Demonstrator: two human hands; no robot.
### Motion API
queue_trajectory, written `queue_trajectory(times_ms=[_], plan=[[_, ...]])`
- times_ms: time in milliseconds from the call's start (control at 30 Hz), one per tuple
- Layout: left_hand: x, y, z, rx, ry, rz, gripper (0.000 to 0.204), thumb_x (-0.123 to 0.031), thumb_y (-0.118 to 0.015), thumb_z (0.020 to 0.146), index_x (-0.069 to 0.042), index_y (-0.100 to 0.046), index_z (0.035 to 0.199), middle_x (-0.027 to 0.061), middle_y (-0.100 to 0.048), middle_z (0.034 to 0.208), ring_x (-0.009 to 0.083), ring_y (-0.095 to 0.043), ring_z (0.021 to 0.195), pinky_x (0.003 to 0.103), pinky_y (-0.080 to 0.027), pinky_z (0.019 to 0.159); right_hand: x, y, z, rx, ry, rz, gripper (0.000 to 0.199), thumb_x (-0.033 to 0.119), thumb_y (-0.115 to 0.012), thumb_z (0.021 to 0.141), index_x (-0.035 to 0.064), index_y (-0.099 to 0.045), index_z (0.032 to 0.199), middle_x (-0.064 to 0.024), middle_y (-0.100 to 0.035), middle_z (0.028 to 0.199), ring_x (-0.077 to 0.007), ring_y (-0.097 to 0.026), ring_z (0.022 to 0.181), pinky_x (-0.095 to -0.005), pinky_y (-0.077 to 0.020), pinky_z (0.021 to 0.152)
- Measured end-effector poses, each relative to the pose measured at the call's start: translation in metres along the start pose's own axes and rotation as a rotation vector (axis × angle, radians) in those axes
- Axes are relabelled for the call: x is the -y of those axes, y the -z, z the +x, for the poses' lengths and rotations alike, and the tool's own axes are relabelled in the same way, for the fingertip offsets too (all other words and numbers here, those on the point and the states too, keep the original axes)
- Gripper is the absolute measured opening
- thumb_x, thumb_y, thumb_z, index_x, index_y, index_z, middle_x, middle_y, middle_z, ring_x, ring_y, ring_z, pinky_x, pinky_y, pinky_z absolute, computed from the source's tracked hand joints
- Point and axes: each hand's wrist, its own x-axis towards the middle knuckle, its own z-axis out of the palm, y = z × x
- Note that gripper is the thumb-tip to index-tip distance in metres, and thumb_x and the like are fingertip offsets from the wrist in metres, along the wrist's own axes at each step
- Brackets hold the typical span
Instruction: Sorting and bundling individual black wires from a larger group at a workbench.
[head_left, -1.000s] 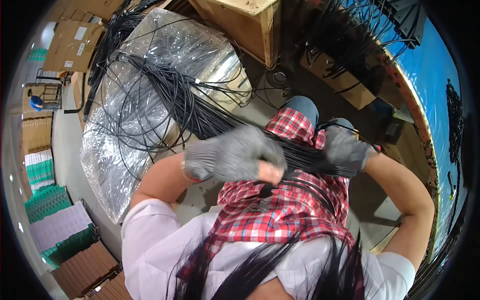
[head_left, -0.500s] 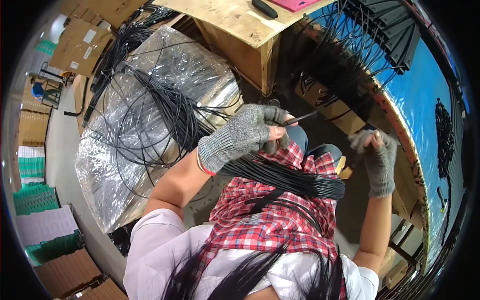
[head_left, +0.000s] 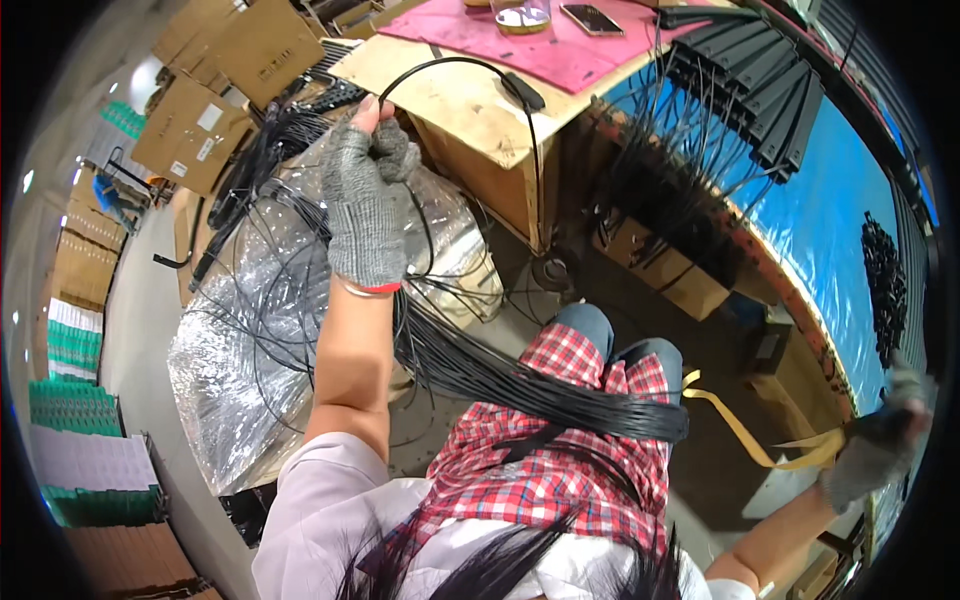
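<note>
My left hand, in a grey fingerless glove, is raised at the left over the plastic-wrapped stack. Its fingertips pinch a thin black cable, which arcs right over the wooden table's corner and hangs down past its edge. A thick bundle of black cables lies across my lap on the red checked apron. Far to the right, my right hand, gloved alike, is at the blue-covered bench's edge. Motion blur smears its fingers, so what they hold cannot be made out. A yellow strap runs close to that hand.
Clear plastic film wraps the left stack. On the wooden table lie a black oblong object, a pink sheet and a phone. Black bars with cables cover part of the blue bench. Cartons stand underneath.
My left hand has moved left and away from me, and a cable now arcs from its fingertips. My right hand has swung right and nearer to me, out to the bench's edge.
</note>
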Motion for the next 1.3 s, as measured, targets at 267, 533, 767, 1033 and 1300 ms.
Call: queue_trajectory(times_ms=[267,533,767,1033,1300], plan=[[-0.028,-0.007,-0.023,-0.013,0.053,0.119,0.017,-0.020,-0.053,0.083,-0.005,-0.053,0.075,-0.0051,-0.032,0.054,0.0059,-0.025,0.044,0.021,-0.020,0.042,-0.005,-0.065,-0.059,0.145,-0.409,0.784,0.040,0.026,-0.034,0.092,0.0030,-0.044,0.061,-0.0098,-0.045,0.058,-0.0237,-0.048,0.063,-0.0387,-0.0416,0.074],[-0.033,-0.026,-0.010,0.139,-0.084,0.304,0.021,-0.023,-0.053,0.083,-0.004,-0.054,0.076,-0.0050,-0.030,0.053,0.0047,-0.025,0.044,0.021,-0.020,0.042,-0.029,-0.062,-0.087,0.415,-0.370,0.699,0.032,0.023,-0.042,0.089,0.0025,-0.046,0.064,-0.0078,-0.043,0.056,-0.0209,-0.045,0.056,-0.0363,-0.0407,0.065],[-0.018,-0.076,-0.077,0.351,-0.068,0.724,0.017,-0.018,-0.058,0.079,-0.003,-0.056,0.070,-0.0016,-0.050,0.060,0.0053,-0.046,0.056,0.020,-0.036,0.049,0.005,-0.092,-0.107,0.578,-0.812,0.973,0.044,0.043,-0.061,0.075,-0.0002,-0.055,0.076,-0.0105,-0.056,0.066,-0.0186,-0.056,0.063,-0.0292,-0.0451,0.060],[0.055,-0.033,-0.184,0.898,0.048,0.859,0.021,-0.025,-0.053,0.084,-0.006,-0.059,0.078,0.0096,-0.055,0.066,0.0214,-0.056,0.064,0.032,-0.044,0.056,0.020,-0.150,-0.174,0.843,-0.837,1.113,0.037,0.023,-0.067,0.074,-0.0045,-0.055,0.097,-0.0067,-0.059,0.081,-0.0155,-0.057,0.078,-0.0273,-0.0456,0.072],[0.061,0.000,-0.170,1.043,0.243,0.711,0.021,-0.026,-0.055,0.082,-0.006,-0.060,0.084,0.0108,-0.060,0.076,0.0268,-0.057,0.069,0.032,-0.045,0.059,0.047,-0.183,-0.156,0.529,-0.862,0.817,0.038,0.035,-0.057,0.080,-0.0025,-0.058,0.072,-0.0046,-0.055,0.064,-0.0099,-0.050,0.056,-0.0216,-0.0383,0.051]])
